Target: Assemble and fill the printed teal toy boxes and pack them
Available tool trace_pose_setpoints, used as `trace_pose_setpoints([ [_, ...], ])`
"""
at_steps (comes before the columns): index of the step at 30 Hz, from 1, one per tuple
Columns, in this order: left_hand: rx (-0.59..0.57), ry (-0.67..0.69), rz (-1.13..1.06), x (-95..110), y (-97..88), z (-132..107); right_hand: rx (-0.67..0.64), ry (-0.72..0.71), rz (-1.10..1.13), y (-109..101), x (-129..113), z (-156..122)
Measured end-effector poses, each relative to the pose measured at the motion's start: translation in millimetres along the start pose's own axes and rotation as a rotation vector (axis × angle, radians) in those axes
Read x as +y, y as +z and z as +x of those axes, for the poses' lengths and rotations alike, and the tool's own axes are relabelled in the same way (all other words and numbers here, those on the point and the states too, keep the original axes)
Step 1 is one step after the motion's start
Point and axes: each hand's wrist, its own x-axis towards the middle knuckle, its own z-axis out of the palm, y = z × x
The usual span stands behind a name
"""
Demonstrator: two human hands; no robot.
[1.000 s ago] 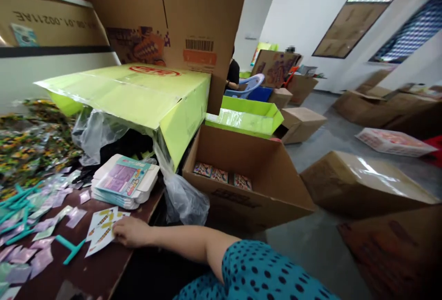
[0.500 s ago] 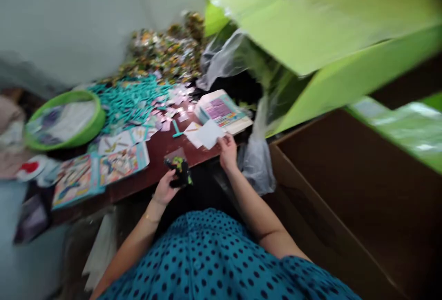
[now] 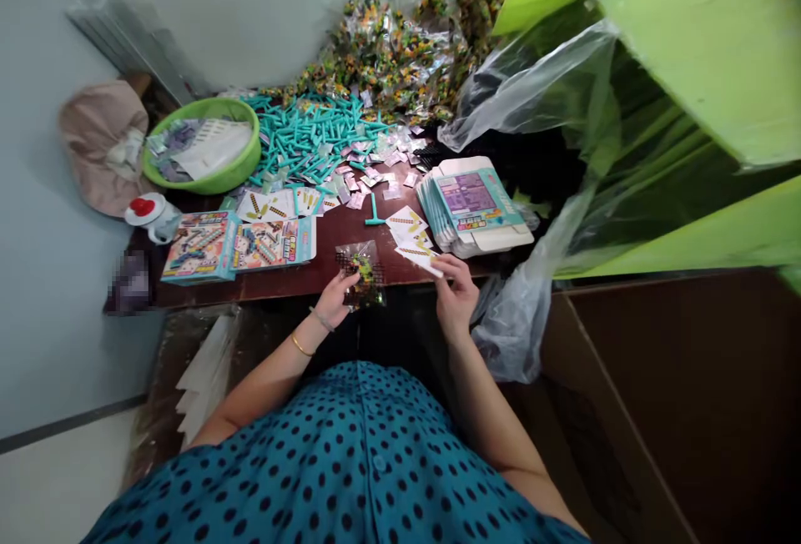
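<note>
My left hand (image 3: 335, 298) pinches a small clear packet (image 3: 361, 271) of black, green and yellow parts at the front edge of the dark brown table (image 3: 294, 275). My right hand (image 3: 455, 287) is closed on the corner of a white printed card (image 3: 418, 255), which lies over a few more cards (image 3: 406, 224). Just right of those stands a stack of flat teal and white box blanks (image 3: 476, 204). A single teal stick (image 3: 374, 211) lies behind the cards.
A pile of teal sticks (image 3: 306, 133) and a heap of clear toy packets (image 3: 400, 47) fill the back of the table. A green basin (image 3: 204, 146) sits at back left, printed boxes (image 3: 241, 245) at front left. A lime box with plastic liner (image 3: 632, 85) overhangs the right; a brown carton (image 3: 676, 394) stands below.
The view swung from the room on the right back to the table. My right hand stayed at the cards and now grips one; my left hand came into view holding the packet.
</note>
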Motion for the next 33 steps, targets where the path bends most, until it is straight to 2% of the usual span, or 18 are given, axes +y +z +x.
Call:
trace_pose_setpoints([
  [3, 0.002, -0.023, -0.019, -4, 6.5, -1, -0.148, -0.268, -0.228, 2, -14, -12],
  [6, -0.003, -0.011, -0.032, -9, 12.1, -1, -0.212, -0.376, -0.357, 6, -15, -22],
  [12, -0.002, -0.060, 0.004, -13, 7.7, -1, -0.150, -0.363, -0.395, 1, -10, -21],
  [15, -0.001, -0.081, 0.003, -13, -1.7, -3, -0.105, -0.364, -0.452, -14, -10, -6],
  [20, 0.003, -0.131, 0.001, -14, -22.0, -13, 0.108, -0.315, -0.518, -48, -4, 25],
  [23, 0.015, -0.159, -0.012, -14, -33.2, -19, 0.105, -0.296, -0.519, -56, -1, 29],
  [28, 0.030, -0.192, -0.026, -12, -37.5, -21, 0.083, -0.141, -0.423, -48, 7, 15],
  [30, 0.027, -0.172, -0.032, -10, -33.7, -21, 0.041, 0.009, -0.308, -46, 13, 10],
  [33, 0.000, -0.132, -0.039, -7, -26.6, -21, -0.116, 0.304, -0.150, -48, 22, 7],
])
